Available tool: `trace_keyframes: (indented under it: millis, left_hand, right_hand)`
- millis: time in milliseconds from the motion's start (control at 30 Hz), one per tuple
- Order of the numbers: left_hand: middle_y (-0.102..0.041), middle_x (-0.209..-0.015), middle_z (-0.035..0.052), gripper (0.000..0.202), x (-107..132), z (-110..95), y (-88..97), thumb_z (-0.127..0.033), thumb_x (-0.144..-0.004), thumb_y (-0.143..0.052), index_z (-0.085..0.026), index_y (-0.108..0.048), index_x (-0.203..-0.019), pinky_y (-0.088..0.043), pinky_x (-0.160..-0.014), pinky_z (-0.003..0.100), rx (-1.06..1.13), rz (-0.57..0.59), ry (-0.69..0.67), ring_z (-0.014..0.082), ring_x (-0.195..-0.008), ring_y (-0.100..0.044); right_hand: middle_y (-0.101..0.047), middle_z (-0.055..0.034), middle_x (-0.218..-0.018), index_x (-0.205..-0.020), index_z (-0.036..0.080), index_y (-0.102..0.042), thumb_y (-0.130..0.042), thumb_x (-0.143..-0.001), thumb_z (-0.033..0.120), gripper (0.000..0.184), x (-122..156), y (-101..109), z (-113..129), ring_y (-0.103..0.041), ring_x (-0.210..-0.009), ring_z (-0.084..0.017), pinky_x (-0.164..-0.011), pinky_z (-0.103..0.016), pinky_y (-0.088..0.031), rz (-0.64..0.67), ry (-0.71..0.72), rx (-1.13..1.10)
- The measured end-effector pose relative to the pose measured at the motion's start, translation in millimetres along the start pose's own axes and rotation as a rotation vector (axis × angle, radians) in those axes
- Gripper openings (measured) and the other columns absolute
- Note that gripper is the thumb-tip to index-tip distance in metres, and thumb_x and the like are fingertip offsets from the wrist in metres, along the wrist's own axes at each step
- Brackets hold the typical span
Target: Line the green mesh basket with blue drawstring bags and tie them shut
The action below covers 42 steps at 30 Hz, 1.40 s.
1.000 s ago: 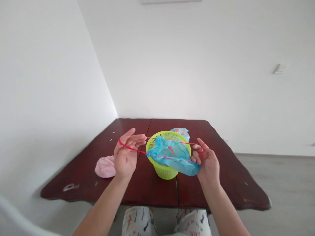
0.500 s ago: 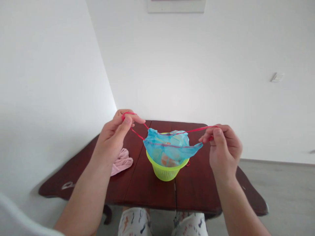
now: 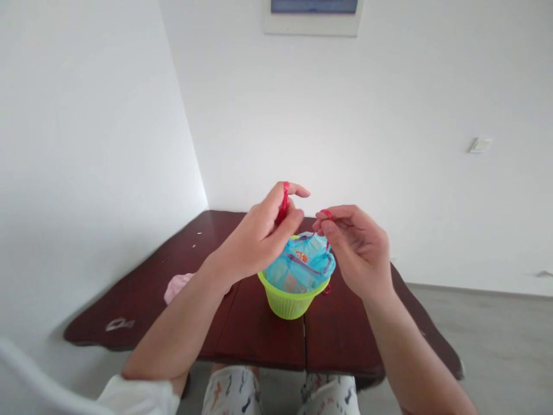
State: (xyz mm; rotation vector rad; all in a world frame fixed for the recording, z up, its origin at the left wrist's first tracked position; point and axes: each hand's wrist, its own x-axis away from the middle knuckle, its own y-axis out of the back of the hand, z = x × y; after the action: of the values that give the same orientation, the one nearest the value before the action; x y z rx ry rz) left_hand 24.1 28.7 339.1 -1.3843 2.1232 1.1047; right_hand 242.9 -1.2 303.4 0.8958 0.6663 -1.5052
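Observation:
A blue drawstring trash bag (image 3: 283, 272) lines a small yellow-green basket (image 3: 289, 304) on the table, its mouth partly gathered. Something orange and white shows inside the bag. Over the basket's left side, my left hand (image 3: 270, 222) has a red drawstring (image 3: 283, 208) looped round its index finger, with the fingers curled. My right hand (image 3: 358, 245) pinches the other red drawstring between thumb and fingertips, just above the bag's right edge. The two hands are close together but apart.
Pink cloth (image 3: 176, 286) lies on the dark red-brown table (image 3: 259, 340), partly behind my left forearm. A bit of red string (image 3: 327, 289) lies beside the basket. A white wall stands behind the table, with a switch (image 3: 480, 144) at right.
Both hands have moved inward toward each other above the basket. The drawstrings are no longer stretched wide sideways, and the bag's mouth has dropped lower into the basket.

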Motion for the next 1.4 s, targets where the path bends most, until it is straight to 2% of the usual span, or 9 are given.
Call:
trace_keyframes:
  millis: [167,267,367,567,800,967,1100,1233,1400]
  left_hand:
    - [-0.071,-0.089,-0.0025,0.049,-1.3,11.5,-12.2,-0.018,-0.093,-0.086,-0.026,-0.071,-0.139,-0.051,-0.068,0.03,-0.086,0.333,0.009,0.0197,-0.075,-0.066]
    - [-0.072,-0.089,0.0005,0.004,-3.8,21.2,-21.9,-0.02,-0.102,-0.072,-0.023,-0.074,-0.103,-0.052,-0.074,0.032,-0.056,0.42,0.013,0.0207,-0.08,-0.066]
    - [-0.062,-0.08,-0.0009,0.031,-4.2,29.1,-26.5,-0.039,-0.117,-0.063,-0.021,-0.067,-0.093,-0.048,-0.069,0.03,0.13,0.472,0.118,0.0169,-0.073,-0.057]
    - [-0.035,-0.065,-0.0079,0.063,1.3,49.9,-27.8,-0.077,-0.116,-0.059,-0.019,-0.067,-0.093,-0.025,-0.05,0.024,0.451,0.454,0.301,0.0109,-0.055,-0.027]
    - [-0.073,-0.071,-0.0018,0.049,3.9,72.1,-40.3,-0.067,-0.119,-0.06,-0.019,-0.068,-0.117,-0.049,-0.048,0.023,0.67,0.074,0.333,0.0115,-0.043,-0.055]
    - [-0.072,-0.068,-0.0024,0.051,7.0,71.0,-41.3,-0.069,-0.121,-0.055,-0.019,-0.066,-0.122,-0.047,-0.045,0.022,0.704,0.078,0.315,0.0121,-0.039,-0.053]
    - [-0.065,-0.068,-0.0033,0.046,13.0,56.5,-30.7,-0.058,-0.128,-0.039,-0.022,-0.066,-0.118,-0.047,-0.055,0.024,0.207,0.199,0.068,0.0142,-0.051,-0.058]
    - [-0.08,-0.101,0.0056,0.021,14.0,47.5,-21.2,-0.034,-0.125,-0.052,-0.024,-0.071,-0.124,-0.059,-0.093,0.036,-0.554,0.262,-0.529,0.0231,-0.095,-0.076]
    - [-0.083,-0.124,0.01,0.023,13.0,57.3,-26.3,-0.025,-0.125,-0.051,-0.023,-0.069,-0.139,-0.062,-0.107,0.038,-0.503,0.074,-0.831,0.0237,-0.113,-0.078]
  right_hand:
    - [-0.077,-0.0064,-0.114,-0.125,0.028,-0.078,-0.07,-0.111,0.016,0.02,-2.8,9.4,4.8,-0.071,-0.101,-0.024,-0.093,-0.046,-0.057,0.226,0.412,0.368]
    - [-0.074,-0.0083,-0.119,-0.128,0.028,-0.075,-0.072,-0.112,0.023,0.017,-3.3,14.4,7.0,-0.069,-0.103,-0.026,-0.093,-0.048,-0.054,0.318,0.42,0.422]
    - [-0.071,-0.0125,-0.128,-0.141,0.025,-0.069,-0.067,-0.116,0.034,0.026,-0.9,19.7,1.6,-0.067,-0.116,-0.03,-0.098,-0.049,-0.054,0.259,0.311,0.368]
    - [-0.061,-0.0007,-0.085,-0.087,0.024,-0.056,-0.052,-0.125,0.027,0.039,7.8,25.8,-19.9,-0.056,-0.08,-0.019,-0.078,-0.039,-0.039,0.415,0.14,0.501]
    - [-0.048,0.0026,-0.079,-0.086,0.025,-0.045,-0.056,-0.121,0.017,0.037,24.1,21.9,-23.6,-0.043,-0.071,-0.017,-0.072,-0.037,-0.033,0.196,0.24,0.533]
    - [-0.063,0.0009,-0.083,-0.091,0.024,-0.057,-0.061,-0.12,0.019,0.03,38.2,14.6,-35.1,-0.052,-0.073,-0.016,-0.074,-0.036,-0.038,0.447,0.23,0.531]
    - [-0.07,-0.0049,-0.098,-0.105,0.024,-0.066,-0.065,-0.119,0.03,0.016,41.7,15.8,-45.9,-0.065,-0.091,-0.022,-0.084,-0.038,-0.048,0.231,0.246,0.359]
    - [-0.077,-0.0087,-0.119,-0.139,0.026,-0.071,-0.047,-0.127,0.042,0.032,39.9,12.2,-51.1,-0.072,-0.108,-0.025,-0.098,-0.041,-0.056,0.22,-0.046,0.047]
    - [-0.067,-0.0012,-0.081,-0.122,0.025,-0.081,-0.054,-0.121,0.07,0.053,40.2,2.6,-63.2,-0.055,-0.066,-0.018,-0.064,-0.033,-0.047,0.334,-0.357,-0.354]
